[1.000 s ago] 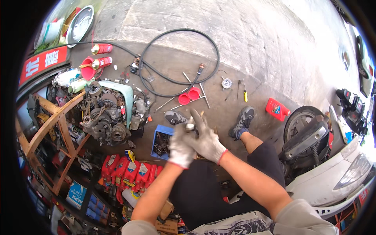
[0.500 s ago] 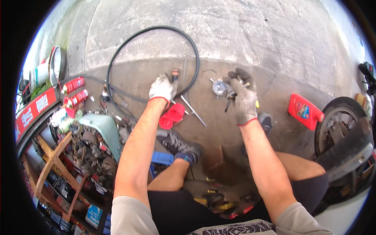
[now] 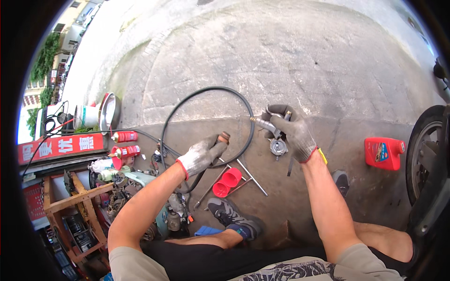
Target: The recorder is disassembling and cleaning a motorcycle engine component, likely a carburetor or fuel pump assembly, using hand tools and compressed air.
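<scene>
In my gloved left hand (image 3: 202, 154) is the end of a black air hose (image 3: 251, 110), its copper-coloured coupling (image 3: 224, 137) sticking out past the fingers. My right hand (image 3: 296, 131), also gloved, is closed around a silver air gun (image 3: 269, 125). The gun's brass fitting (image 3: 253, 119) points left, apart from the coupling. Just under the gun shows a round silver metal part (image 3: 278, 147); whether it is joined to the gun I cannot tell. The hose lies in a big loop on the concrete between and beyond my hands.
Two red cups (image 3: 226, 182) and a metal T-bar (image 3: 253, 178) lie near my left shoe (image 3: 229, 215). A red oil bottle (image 3: 384, 153) stands at right before a wheel (image 3: 424, 150). Red spray cans (image 3: 125, 151), a red sign and a cluttered wooden frame (image 3: 77, 201) are at left.
The view has tilted up and turned. My left hand has brought the coupling round toward the right hand. My right hand now has the air gun turned with its fitting to the left.
</scene>
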A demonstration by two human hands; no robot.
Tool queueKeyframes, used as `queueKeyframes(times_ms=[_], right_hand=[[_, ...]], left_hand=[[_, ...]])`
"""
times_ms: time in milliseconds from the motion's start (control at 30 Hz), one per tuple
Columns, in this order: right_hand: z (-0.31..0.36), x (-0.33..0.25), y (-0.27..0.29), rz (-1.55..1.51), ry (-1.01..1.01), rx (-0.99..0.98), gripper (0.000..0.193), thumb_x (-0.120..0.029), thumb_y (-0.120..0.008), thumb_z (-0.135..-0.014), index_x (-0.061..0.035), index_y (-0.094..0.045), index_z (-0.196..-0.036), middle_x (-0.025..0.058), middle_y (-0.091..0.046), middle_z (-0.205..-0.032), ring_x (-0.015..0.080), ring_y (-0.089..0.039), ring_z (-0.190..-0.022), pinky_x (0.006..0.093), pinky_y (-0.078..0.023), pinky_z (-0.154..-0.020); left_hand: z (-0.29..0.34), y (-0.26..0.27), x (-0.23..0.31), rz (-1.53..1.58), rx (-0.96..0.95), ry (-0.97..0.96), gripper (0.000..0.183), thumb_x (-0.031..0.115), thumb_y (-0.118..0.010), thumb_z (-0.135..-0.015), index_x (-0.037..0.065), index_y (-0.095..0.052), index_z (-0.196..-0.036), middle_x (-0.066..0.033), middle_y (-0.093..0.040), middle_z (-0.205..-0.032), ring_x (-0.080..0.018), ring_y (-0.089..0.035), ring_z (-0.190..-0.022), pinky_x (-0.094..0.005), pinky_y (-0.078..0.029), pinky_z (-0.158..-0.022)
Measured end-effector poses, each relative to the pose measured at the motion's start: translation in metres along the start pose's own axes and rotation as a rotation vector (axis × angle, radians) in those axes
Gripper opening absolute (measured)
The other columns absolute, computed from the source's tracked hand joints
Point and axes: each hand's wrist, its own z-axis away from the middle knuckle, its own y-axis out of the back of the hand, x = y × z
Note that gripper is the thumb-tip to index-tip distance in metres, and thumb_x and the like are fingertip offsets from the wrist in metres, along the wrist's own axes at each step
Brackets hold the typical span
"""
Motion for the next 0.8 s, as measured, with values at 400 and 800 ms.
queueKeyframes(times_ms=[400, 800], right_hand=[[0.095, -0.025, -0.052, -0.215, 0.038, -0.246, 0.028, -0.009, -0.061, -0.097, 0.0042, -0.056, -0.121, 0.0184, -0.071, -0.099, 0.0254, -0.075, -0.083, 0.0303, -0.059, -0.056], [0.112, -0.021, -0.066, -0.271, -0.056, -0.274, 0.025, -0.009, -0.064, -0.095, 0.0026, -0.06, -0.116, 0.0138, -0.069, -0.088, 0.0219, -0.073, -0.072, 0.033, -0.062, -0.059]], left_hand=[[0.166, -0.006, 0.037, -0.341, 0.06, -0.18, 0.042, 0.032, -0.058, -0.098, 0.004, -0.059, -0.129, -0.0228, -0.068, -0.104, -0.0347, -0.066, -0.098, -0.0422, -0.05, -0.085], [0.212, -0.042, 0.077, -0.189, 0.101, -0.016, 0.047, 0.034, -0.056, -0.102, -0.005, -0.059, -0.129, -0.013, -0.065, -0.084, -0.0194, -0.062, -0.08, -0.0357, -0.05, -0.072]])
